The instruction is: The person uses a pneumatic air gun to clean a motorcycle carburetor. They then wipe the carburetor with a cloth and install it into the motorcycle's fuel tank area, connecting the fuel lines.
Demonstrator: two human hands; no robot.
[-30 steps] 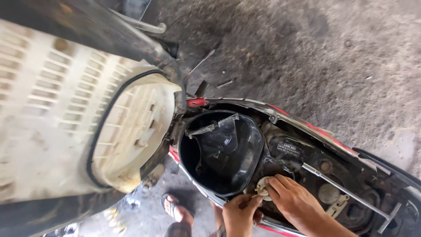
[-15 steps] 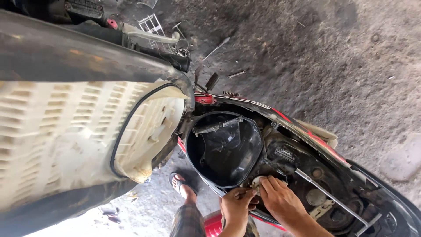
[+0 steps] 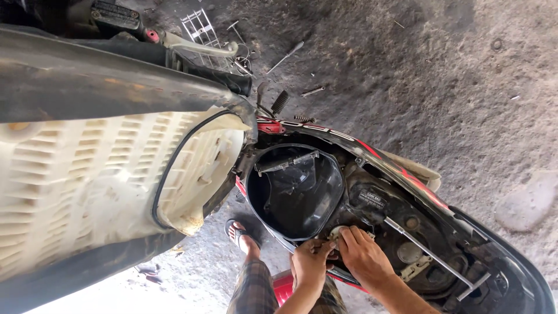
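Left hand (image 3: 311, 264) and right hand (image 3: 363, 256) together, fingertips pinching small pale part (image 3: 336, 232), black storage tub (image 3: 296, 192) just beyond, raised seat underside (image 3: 104, 186) to their left

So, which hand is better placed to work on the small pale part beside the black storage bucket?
The right hand: its fingertips lie on the small pale part at the rim of the black storage bucket. The left hand rests lower, beside it.

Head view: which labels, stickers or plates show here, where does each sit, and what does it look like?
Sticker: on the black part beside the storage bucket, just above the right hand; small dark rectangle with pale print.
Plate: top left, by the brake lever; dark rectangle with faint embossed lines.
Decal: on the red side panel; white lettering.
No packages or screens.
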